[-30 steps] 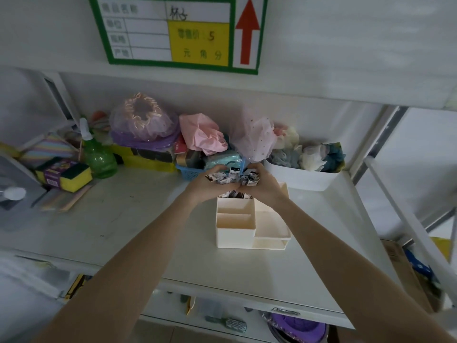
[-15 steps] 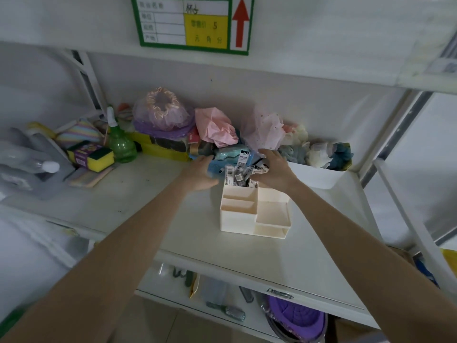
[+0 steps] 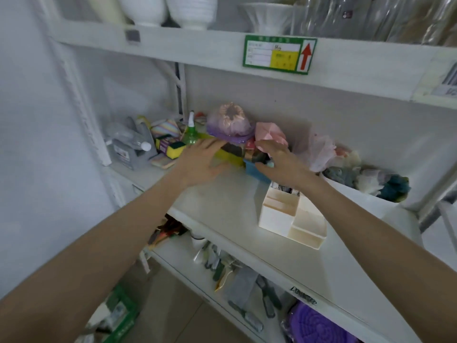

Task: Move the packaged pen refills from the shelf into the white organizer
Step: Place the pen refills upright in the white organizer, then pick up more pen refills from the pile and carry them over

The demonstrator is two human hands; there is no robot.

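Change: both hands have left the organizer and reached further back and left along the shelf; the refills they were bunching half a second ago now stand in the organizer.
Left hand (image 3: 201, 164): flat, fingers spread and straight, palm down, holding nothing; fingertips over the yellow tray (image 3: 228, 155), just beside the sponge (image 3: 173, 148).
Right hand (image 3: 280, 162): fingers loosely extended, holding nothing that can be made out; it hovers over the blue basket (image 3: 256, 172), below the pink bag (image 3: 269, 132).
Refills (image 3: 284, 188): upright in the organizer's rear compartment, only the printed tops showing, partly hidden under the right wrist, behind and to the right of both hands.
Organizer (image 3: 291, 219): white, stepped, standing on the shelf toward its front edge, near the right forearm and apart from the left hand.
Shelf (image 3: 222, 201): white board; along its back stand a green bottle (image 3: 191, 134), a purple-wrapped bundle (image 3: 228, 122) and a white bin (image 3: 366, 184) of cloth items at right.
Room: a green price label (image 3: 279, 54) with a red arrow sits on the shelf edge above, white bowls over it; brushes and a purple basket lie on the lower shelf.
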